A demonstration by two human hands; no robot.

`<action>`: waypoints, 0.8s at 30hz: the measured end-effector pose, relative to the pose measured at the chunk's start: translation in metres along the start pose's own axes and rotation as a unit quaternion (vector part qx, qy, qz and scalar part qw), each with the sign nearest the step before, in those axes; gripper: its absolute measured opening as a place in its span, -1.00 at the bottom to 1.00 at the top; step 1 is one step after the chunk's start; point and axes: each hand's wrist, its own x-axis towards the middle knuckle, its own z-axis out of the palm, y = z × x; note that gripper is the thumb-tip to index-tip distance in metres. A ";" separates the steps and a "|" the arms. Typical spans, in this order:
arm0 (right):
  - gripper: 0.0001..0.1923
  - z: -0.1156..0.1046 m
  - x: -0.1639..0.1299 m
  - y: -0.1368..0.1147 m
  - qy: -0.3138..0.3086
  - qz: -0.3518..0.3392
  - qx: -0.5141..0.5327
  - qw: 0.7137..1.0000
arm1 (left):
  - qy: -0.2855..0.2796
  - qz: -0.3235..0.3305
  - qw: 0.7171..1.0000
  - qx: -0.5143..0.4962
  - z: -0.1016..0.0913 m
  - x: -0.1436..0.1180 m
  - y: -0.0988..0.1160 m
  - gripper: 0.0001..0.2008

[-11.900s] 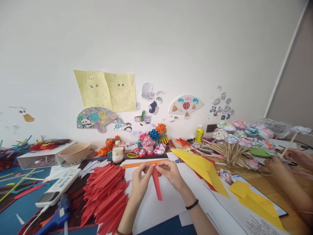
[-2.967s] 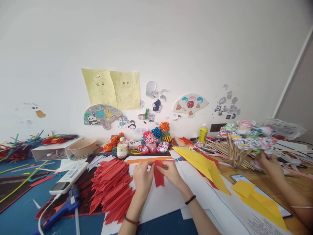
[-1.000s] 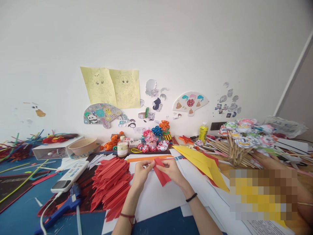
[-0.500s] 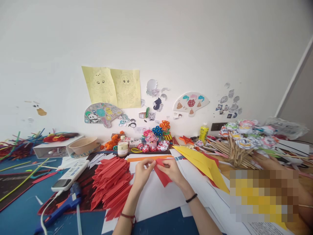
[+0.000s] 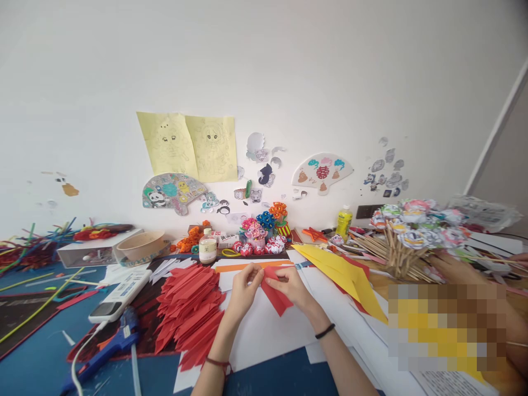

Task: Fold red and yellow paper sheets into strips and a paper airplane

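Over white paper sheets (image 5: 264,335), a piece of folded red paper (image 5: 277,297) is held between both my hands. My left hand (image 5: 246,283) pinches its upper left corner between thumb and fingers. Across its upper part, my right hand (image 5: 291,283) grips with the thumb in front, and the lower end hangs down with a crease along it. Left of my hands lies a heap of folded red paper strips (image 5: 190,308). An orange paper strip (image 5: 231,268) lies just behind my left hand.
A blue glue gun (image 5: 119,338) and a white power strip (image 5: 119,297) with a cable lie at left. Yellow paper (image 5: 342,275) is at right. Beyond it, another person's hand (image 5: 447,267) is by a bundle of paper flowers (image 5: 412,236). A small bottle (image 5: 207,247) stands behind.
My hands keep hold of the red paper with barely any movement. At right, the other person's hand has shifted slightly, and a second hand shows at the right edge.
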 end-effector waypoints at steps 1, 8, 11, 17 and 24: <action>-0.58 0.000 0.000 -0.001 -0.003 0.004 0.014 1.000 | -0.007 0.000 1.000 0.012 0.000 0.000 0.000 -0.77; -0.65 -0.002 -0.001 -0.004 0.010 0.015 0.080 0.997 | -0.041 0.027 0.992 0.119 0.004 -0.006 -0.004 -0.71; -0.65 -0.003 0.000 -0.003 0.002 0.018 0.085 0.996 | -0.040 0.047 0.992 0.112 0.004 -0.007 -0.001 -0.71; -0.66 -0.007 0.001 0.001 -0.012 0.008 0.068 0.998 | -0.051 0.040 0.994 0.087 0.002 -0.006 0.000 -0.70; -0.68 -0.011 0.002 0.003 -0.021 -0.013 -0.032 0.999 | 0.004 0.001 0.999 0.040 0.002 -0.002 -0.003 -0.79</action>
